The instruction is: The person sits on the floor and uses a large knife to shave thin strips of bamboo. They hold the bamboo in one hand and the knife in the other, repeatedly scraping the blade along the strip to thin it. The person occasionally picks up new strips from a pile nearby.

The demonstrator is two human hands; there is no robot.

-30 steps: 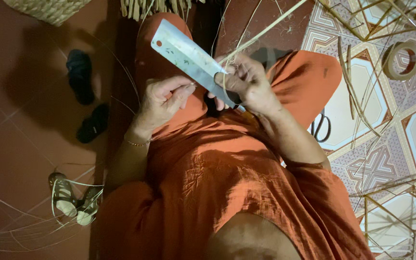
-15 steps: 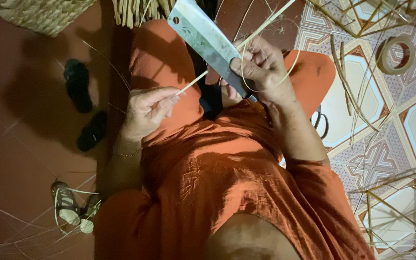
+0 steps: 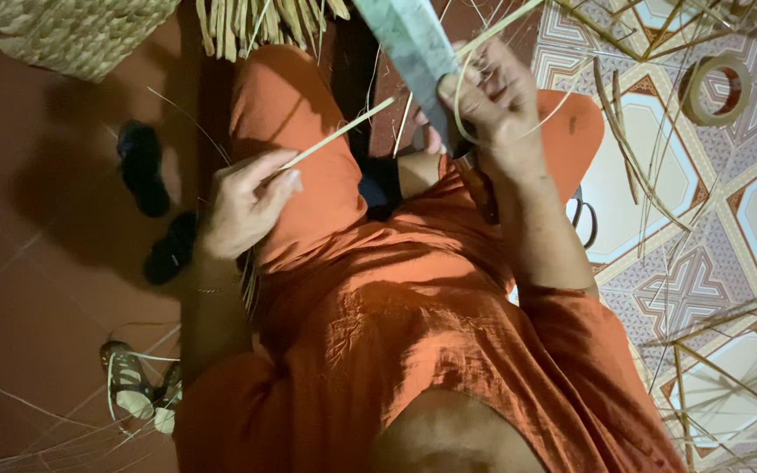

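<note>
The left hand (image 3: 245, 206) pinches the near end of a thin pale strip (image 3: 339, 136) between thumb and fingers (image 3: 284, 180), closed tight on it. The strip runs up and to the right from there — over the orange-clad knee (image 3: 282, 105) — toward the blade (image 3: 418, 44). The right hand (image 3: 494, 109) is wrapped around the lower end of that broad, flat, grey blade, its fingers closed on it, and a finer curl of strip loops around the same hand. The blade slants up and to the left, its tip cut off by the top edge of the view. Where exactly strip meets blade is hard to make out, since the hand covers that spot.

Both hands sit above the lap of a person in an orange garment (image 3: 413, 333) (seated on the floor, seen from above). At the top left lies a woven basket (image 3: 72, 35), and just right of it a bundle of split cane ends (image 3: 256, 22). On the red floor (image 3: 19, 280) to the left are two dark slippers (image 3: 142, 166), with a pair of pale sandals (image 3: 137, 394) nearer the bottom. On the patterned tiles (image 3: 746, 228) to the right lie a roll of tape (image 3: 716, 88), scissors (image 3: 584, 219) partly hidden behind the right forearm, and loose cane strips (image 3: 633, 149) — more of them form an open frame (image 3: 729, 368) at the lower right.
</note>
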